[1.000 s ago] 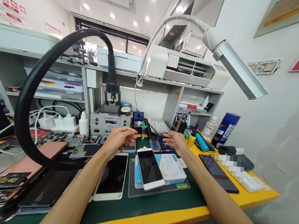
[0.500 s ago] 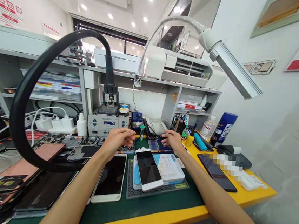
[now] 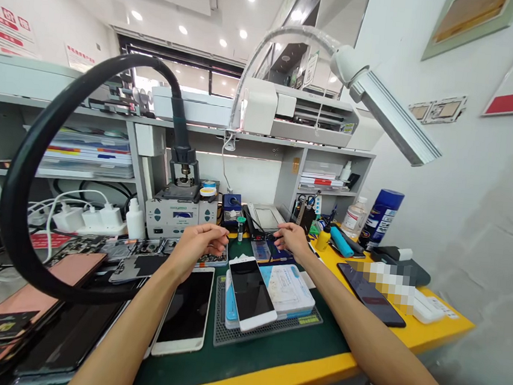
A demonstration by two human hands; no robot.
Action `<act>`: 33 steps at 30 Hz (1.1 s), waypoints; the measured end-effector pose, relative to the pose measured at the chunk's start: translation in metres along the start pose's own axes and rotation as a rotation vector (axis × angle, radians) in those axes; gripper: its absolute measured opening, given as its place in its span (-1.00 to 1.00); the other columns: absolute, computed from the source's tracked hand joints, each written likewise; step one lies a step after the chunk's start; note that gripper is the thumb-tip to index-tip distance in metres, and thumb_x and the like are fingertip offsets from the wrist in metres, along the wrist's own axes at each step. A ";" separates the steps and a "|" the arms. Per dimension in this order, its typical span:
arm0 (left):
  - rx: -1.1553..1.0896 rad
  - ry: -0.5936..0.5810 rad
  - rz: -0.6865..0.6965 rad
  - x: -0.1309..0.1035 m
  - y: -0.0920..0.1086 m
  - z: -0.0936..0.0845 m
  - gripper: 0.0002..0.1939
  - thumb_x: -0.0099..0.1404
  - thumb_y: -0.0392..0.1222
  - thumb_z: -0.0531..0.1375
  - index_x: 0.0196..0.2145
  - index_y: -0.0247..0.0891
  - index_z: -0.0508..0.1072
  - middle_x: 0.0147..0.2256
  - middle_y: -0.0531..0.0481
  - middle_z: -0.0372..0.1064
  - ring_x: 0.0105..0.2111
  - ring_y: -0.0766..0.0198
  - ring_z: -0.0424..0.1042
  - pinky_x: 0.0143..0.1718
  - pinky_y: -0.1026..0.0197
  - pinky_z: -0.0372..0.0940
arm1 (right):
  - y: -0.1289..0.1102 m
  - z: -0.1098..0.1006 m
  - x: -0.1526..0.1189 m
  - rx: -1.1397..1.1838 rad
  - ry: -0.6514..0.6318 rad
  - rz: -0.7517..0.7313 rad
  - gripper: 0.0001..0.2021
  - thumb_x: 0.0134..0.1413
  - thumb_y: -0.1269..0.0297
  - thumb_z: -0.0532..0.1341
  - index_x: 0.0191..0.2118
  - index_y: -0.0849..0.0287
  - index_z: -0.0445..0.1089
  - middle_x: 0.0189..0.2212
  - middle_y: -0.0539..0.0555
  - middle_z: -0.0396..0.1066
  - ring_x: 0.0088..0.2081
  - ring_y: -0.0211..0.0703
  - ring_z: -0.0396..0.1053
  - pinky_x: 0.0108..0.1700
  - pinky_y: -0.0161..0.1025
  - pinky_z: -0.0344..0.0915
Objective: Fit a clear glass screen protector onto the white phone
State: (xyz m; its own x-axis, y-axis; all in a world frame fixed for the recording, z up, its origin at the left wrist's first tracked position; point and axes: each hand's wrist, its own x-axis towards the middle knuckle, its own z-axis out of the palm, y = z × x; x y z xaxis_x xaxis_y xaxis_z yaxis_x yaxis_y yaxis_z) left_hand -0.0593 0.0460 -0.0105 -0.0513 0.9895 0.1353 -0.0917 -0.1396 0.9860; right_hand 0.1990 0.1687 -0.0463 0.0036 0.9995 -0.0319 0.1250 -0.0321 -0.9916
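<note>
My left hand (image 3: pixel 199 244) hovers over the upper end of a white-framed phone (image 3: pixel 186 310) with a dark screen. Its fingers are curled, thumb against the index finger; anything in that pinch is too small to make out. Across from it, my right hand (image 3: pixel 294 241) hangs in the air with its fingers bent and close together; what they hold, if anything, does not show. Between and below the hands, a smaller white phone (image 3: pixel 252 292) lies tilted, screen up, on a blue-and-white box (image 3: pixel 290 292). That box rests on a grey perforated mat (image 3: pixel 242 336).
A black hose (image 3: pixel 15 193) loops above phone parts at left, by a hot-air station (image 3: pixel 176 218). A dark phone (image 3: pixel 371 294), yellow bottle (image 3: pixel 323 239) and blue spray can (image 3: pixel 381 219) occupy the right side. A lamp (image 3: pixel 391 114) arches overhead.
The whole view has shifted slightly, so things appear a little farther left. Both hands keep nearly the same pose above the phones, and the phones have not moved on the bench.
</note>
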 end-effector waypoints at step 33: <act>0.039 -0.008 -0.012 -0.007 0.005 0.010 -0.74 0.03 -0.04 0.40 -0.43 -0.31 0.58 -0.43 -0.10 0.50 -0.48 0.26 0.41 -0.41 0.19 0.35 | 0.009 -0.045 0.032 -0.859 0.377 -0.221 -0.71 0.35 0.18 0.21 0.09 0.15 0.40 0.09 0.18 0.40 -0.02 -0.05 0.44 0.00 -0.01 0.44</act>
State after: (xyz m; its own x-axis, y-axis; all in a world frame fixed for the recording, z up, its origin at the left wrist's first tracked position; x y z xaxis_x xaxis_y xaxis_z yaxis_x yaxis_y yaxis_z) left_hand -0.0498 0.0387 -0.0054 -0.0423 0.9914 0.1240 -0.0532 -0.1262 0.9906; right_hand 0.2449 0.2004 -0.0504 0.1927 0.9220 0.3358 0.8445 0.0185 -0.5353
